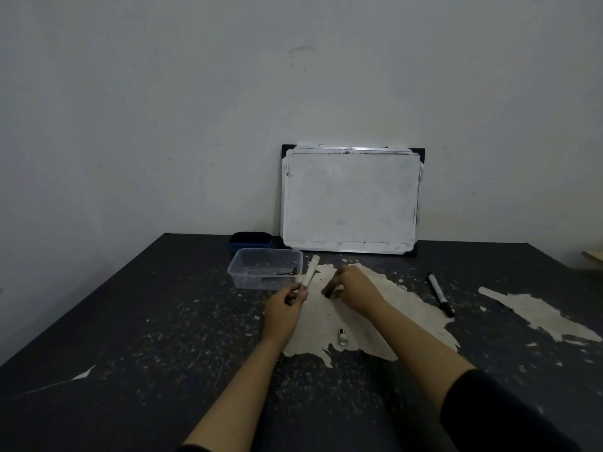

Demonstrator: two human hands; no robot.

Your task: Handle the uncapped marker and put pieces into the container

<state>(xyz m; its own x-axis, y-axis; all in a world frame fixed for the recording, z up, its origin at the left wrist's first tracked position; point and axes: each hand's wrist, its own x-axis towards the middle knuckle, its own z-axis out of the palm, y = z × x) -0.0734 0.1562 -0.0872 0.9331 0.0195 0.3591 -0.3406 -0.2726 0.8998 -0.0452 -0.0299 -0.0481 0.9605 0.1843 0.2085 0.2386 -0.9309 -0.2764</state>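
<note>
My left hand [285,305] grips a white marker barrel [310,272] that points up and away toward the plastic tub. My right hand [352,287] is just to its right, fingers curled down over a small dark piece [327,293] pinched at the fingertips, low over the worn pale patch of the table. A small white cap [342,337] lies on that patch below both hands.
A clear plastic tub [266,269] with dark items stands left of the hands, a dark blue box [250,243] behind it. A small whiteboard [350,199] leans on the wall. A black marker [440,293] lies to the right. The dark table [130,321] is scuffed.
</note>
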